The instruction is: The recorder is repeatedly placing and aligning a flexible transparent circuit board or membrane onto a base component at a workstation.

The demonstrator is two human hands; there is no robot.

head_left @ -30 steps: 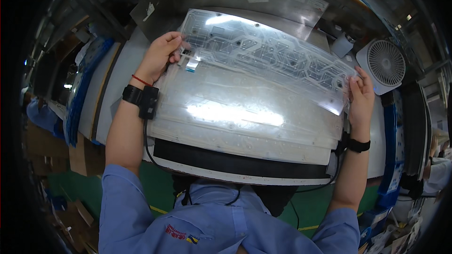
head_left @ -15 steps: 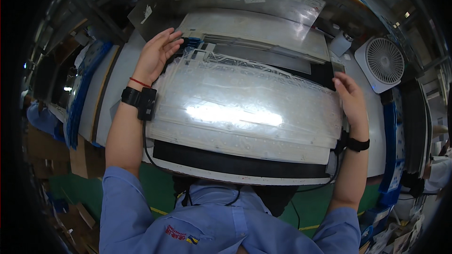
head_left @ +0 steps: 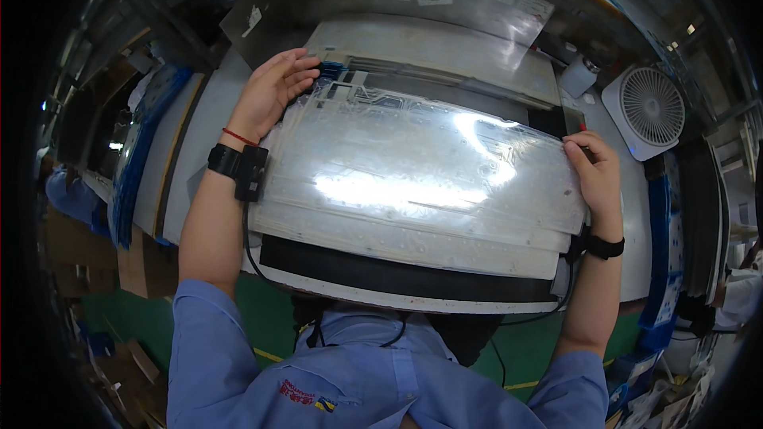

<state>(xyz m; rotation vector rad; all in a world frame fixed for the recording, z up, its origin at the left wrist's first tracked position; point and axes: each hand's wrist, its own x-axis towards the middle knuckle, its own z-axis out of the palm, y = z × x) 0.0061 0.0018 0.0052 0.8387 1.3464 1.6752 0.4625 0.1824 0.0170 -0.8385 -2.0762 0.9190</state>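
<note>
A stack of clear plastic sheets (head_left: 381, 167) with faint printed circuit-like lines lies before me, its layers slightly out of line along the near edge. At its far right corner my right hand (head_left: 594, 175) pinches the edge of the top sheet between thumb and fingers. Beyond the far left corner, my left hand (head_left: 274, 94) is open, its fingers stretched out and a little apart, holding nothing. Close to those fingers are blue strips (head_left: 332, 70) at the end of another sheet pile. Bright glare hides part of the top sheet.
Under the stack a black mat (head_left: 397, 272) shows along the table's front edge. Behind it lie more flat sheets (head_left: 429, 44) and an upright metal panel (head_left: 381, 12) with paper labels. A white fan (head_left: 648, 107) and a bottle (head_left: 579, 75) stand at the right. Wrist-device cables hang on both sides.
My right hand has come down onto the far right corner and taken hold of the top sheet. The sheet's right side has shifted and its glare has changed. My left hand has barely moved.
</note>
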